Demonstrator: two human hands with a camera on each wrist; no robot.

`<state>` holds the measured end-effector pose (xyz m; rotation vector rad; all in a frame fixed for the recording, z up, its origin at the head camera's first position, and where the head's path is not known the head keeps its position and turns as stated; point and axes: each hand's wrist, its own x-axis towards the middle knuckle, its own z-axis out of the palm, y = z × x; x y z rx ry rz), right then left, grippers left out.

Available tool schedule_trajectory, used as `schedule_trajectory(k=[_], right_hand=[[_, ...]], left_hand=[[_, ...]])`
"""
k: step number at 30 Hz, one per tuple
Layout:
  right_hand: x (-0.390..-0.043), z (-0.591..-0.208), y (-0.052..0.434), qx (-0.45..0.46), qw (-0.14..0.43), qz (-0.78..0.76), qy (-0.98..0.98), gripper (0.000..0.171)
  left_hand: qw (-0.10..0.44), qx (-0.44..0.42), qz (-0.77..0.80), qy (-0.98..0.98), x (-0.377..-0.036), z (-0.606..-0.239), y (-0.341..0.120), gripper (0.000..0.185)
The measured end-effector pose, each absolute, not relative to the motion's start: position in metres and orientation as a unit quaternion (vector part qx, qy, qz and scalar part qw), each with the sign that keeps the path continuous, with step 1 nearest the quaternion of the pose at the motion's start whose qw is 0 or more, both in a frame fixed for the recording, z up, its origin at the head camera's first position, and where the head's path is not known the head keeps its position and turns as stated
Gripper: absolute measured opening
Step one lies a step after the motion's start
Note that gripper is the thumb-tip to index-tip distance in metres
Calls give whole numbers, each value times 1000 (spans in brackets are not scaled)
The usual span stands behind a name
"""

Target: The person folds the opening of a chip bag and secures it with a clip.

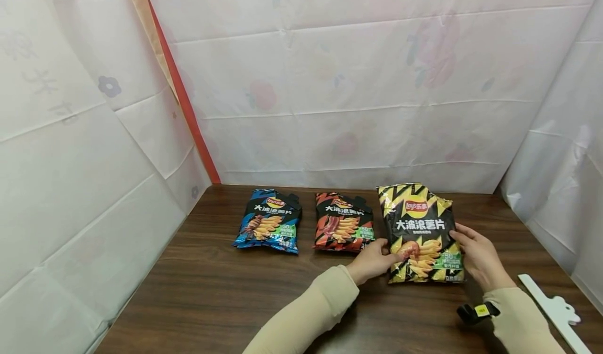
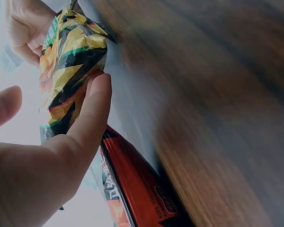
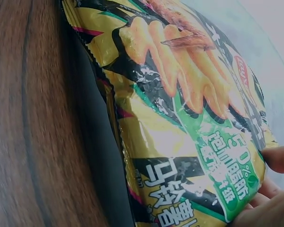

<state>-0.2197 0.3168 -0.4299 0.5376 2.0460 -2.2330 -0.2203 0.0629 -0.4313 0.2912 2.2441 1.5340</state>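
Glossy, crinkled film forms the yellow-and-black bag (image 1: 419, 225), uneven along its top and just right of the red bag (image 1: 343, 223); the left hand (image 1: 376, 262) grips its edge nearest the red bag, the right hand (image 1: 480, 257) its opposite edge, though whether its base touches the wood-grain table (image 1: 212, 286) cannot be told. All contents are hidden by printed packaging. Left of the red bag lies the blue bag (image 1: 270, 220), far right a pale scalloped strip (image 1: 548, 307), behind it creased sheeting (image 1: 330, 97), while the left hand obscures its lower right corner.
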Motion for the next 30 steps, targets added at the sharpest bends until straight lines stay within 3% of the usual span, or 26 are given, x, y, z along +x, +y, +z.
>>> schedule_trajectory(k=[6, 17, 19, 25, 30], right_hand=[[-218, -429, 313, 165, 43, -736, 655, 74], [-214, -429, 307, 137, 75, -746, 648, 77], [-212, -429, 305, 129, 74, -748, 646, 70], [-206, -430, 297, 108, 61, -760, 638, 25], [-204, -429, 291, 101, 67, -761, 637, 23]], left_hand=[[207, 101, 565, 792, -221, -431, 58, 69], [214, 111, 566, 788, -219, -429, 42, 66], [207, 115, 554, 798, -219, -428, 39, 66], [180, 122, 528, 821, -218, -429, 31, 62], [163, 133, 540, 815, -219, -432, 26, 51]])
